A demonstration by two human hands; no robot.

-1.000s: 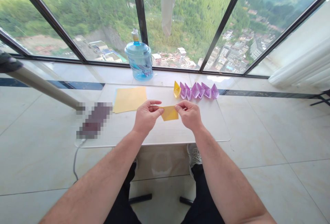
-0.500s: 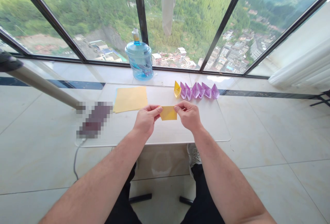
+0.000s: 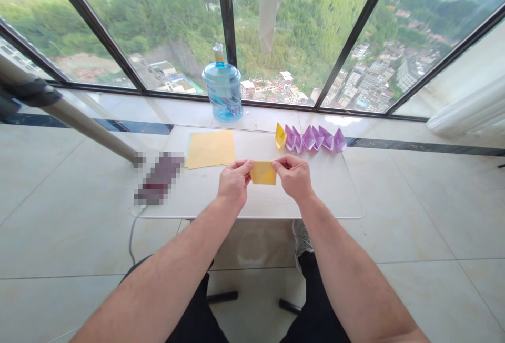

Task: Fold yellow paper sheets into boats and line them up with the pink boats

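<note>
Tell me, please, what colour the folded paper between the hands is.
The paper is yellow, clearest in the head view.

Bare forearms [image 3: 177,269], black trousers [image 3: 193,316], seemingly grey sneaker [image 3: 302,235]

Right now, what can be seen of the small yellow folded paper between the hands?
The small yellow folded paper is a flat, roughly rectangular piece, plain and matte. It sits level over the white table, near its middle. The left hand pinches its left edge and the right hand its right edge. Whether it touches the tabletop cannot be told.
</note>
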